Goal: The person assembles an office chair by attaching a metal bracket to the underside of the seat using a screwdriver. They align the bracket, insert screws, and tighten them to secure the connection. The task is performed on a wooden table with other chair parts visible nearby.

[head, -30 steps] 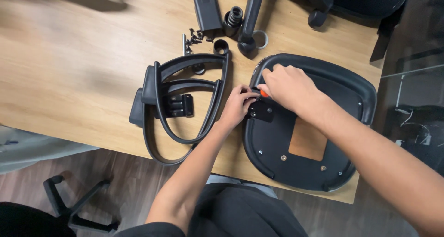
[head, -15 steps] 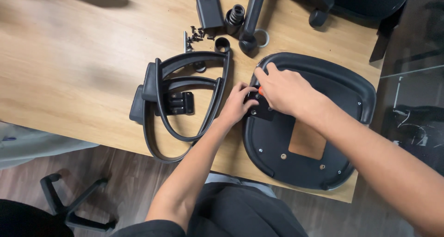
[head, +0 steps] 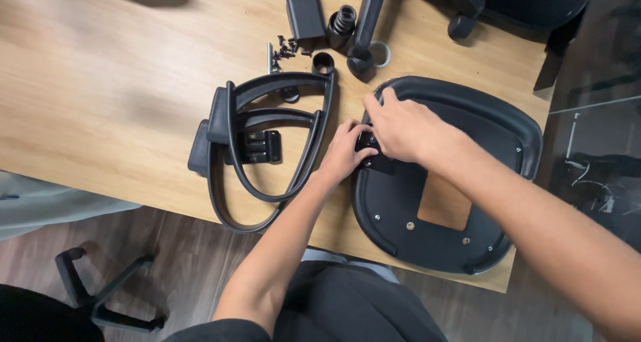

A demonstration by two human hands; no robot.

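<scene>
An upturned black chair seat (head: 495, 118) lies on the wooden table (head: 100, 101), at its right end. A small black bracket (head: 371, 156) sits on the seat's left side. My left hand (head: 342, 152) grips this bracket from the left, by the seat rim. My right hand (head: 402, 127) lies over the bracket from above, fingers reaching to the seat's upper left rim. What is under its palm is hidden. Two black looped armrests (head: 267, 131) lie stacked just left of my hands.
Loose black screws (head: 288, 49), a black box (head: 304, 9), a ribbed sleeve (head: 342, 23), a small ring cap (head: 323, 63) and a black column (head: 366, 28) lie at the table's far side. A chair base (head: 100, 288) stands on the floor below left.
My right hand has slid left and further over the bracket. A small orange tip seen at its fingers a second ago no longer shows. My left hand has stayed on the bracket.
</scene>
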